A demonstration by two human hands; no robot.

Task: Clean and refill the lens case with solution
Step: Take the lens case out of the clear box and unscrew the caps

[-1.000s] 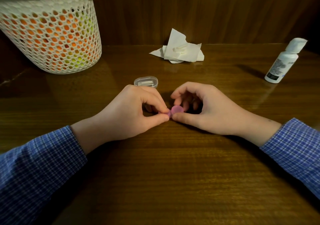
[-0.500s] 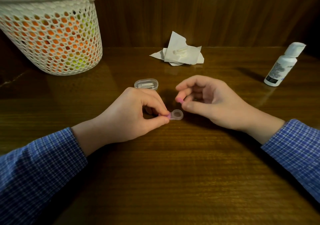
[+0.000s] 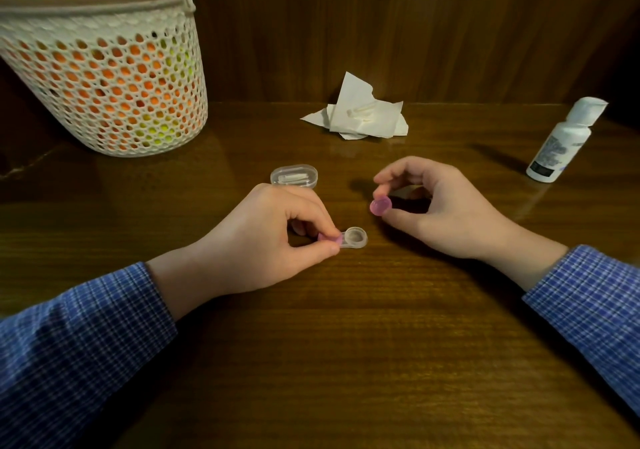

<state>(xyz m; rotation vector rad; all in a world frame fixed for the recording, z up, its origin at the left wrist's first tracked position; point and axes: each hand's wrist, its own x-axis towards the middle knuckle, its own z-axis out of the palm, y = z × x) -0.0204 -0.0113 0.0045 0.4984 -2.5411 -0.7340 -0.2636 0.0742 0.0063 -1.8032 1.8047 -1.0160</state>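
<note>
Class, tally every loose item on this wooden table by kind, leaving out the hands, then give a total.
Lens case: 1
Pink cap, unscrewed: 1
Solution bottle: 1
Tissue: 1
Clear box: 1
Basket: 1
Total: 6

Small round pink plastic cap (image 3: pixel 380 205), clear plastic lens case (image 3: pixel 353 238) with a second pink cap, blue-and-white checked sleeves (image 3: pixel 86 337), white latticed basket (image 3: pixel 114 81) showing orange and yellow-green, white bottle (image 3: pixel 562 140), dark brown wood-grain table (image 3: pixel 346 362)

A home — wooden table (image 3: pixel 346 362), laundry basket (image 3: pixel 110 78).
</note>
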